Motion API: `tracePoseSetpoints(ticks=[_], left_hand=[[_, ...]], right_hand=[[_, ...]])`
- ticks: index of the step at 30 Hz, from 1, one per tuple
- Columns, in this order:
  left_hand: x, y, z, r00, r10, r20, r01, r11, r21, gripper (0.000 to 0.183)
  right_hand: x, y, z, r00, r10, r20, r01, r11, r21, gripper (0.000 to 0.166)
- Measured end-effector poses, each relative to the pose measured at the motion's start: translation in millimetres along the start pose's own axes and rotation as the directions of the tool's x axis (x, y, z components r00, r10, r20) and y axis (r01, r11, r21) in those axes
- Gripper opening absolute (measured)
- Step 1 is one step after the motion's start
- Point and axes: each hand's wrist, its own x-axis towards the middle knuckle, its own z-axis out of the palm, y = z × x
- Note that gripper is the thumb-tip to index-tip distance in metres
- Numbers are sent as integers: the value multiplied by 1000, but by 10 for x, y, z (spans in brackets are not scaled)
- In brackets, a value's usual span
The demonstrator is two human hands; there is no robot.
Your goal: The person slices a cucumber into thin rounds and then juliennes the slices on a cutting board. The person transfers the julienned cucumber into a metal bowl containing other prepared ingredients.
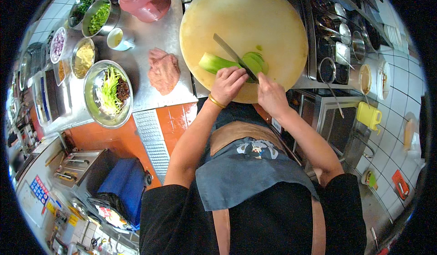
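On the round yellowish chopping board [235, 19] lies a piece of pale green vegetable [215, 63], its kind unclear. My left hand [229, 84], with a gold-coloured bangle at the wrist, presses on its right end with curled fingers, close beside the blade. In my right hand [271, 94] is the handle end of a cleaver or broad knife [228, 48], its blade slanting up to the left. Thin green slices [254, 62] overlap to the right of the blade. One small green scrap [259, 47] sits above them. The handle is hidden by my fingers.
Left of the board, a crumpled pinkish cloth [164, 71] lies on the steel counter [143, 94]. Beyond it stand a steel bowl of shredded vegetables [89, 94], a white mug [128, 40], several ingredient containers and a red jug [146, 2]. Ladles and seasoning containers [365, 74] are at right.
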Motion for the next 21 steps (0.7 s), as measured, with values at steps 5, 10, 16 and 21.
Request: tracePoseSetpoints(ticks=[5,10,16,21], left_hand=[[-54,-28,20,1000,3,-5,-3,1000,9,28],[-43,-15,18,1000,0,-8,0,1000,-1,29],[-35,-3,20,1000,-1,-6,1,1000,-19,28],[-19,-34,32,1000,9,-22,-9,1000,-14,28]], right_hand=[[-302,-58,-344,998,29,52,-32,998,59,25],[-668,-92,-643,989,83,123,-92,993,69,26],[-369,-5,-206,1000,-6,4,6,999,40,22],[51,-25,25,1000,-17,-20,16,999,-31,21]])
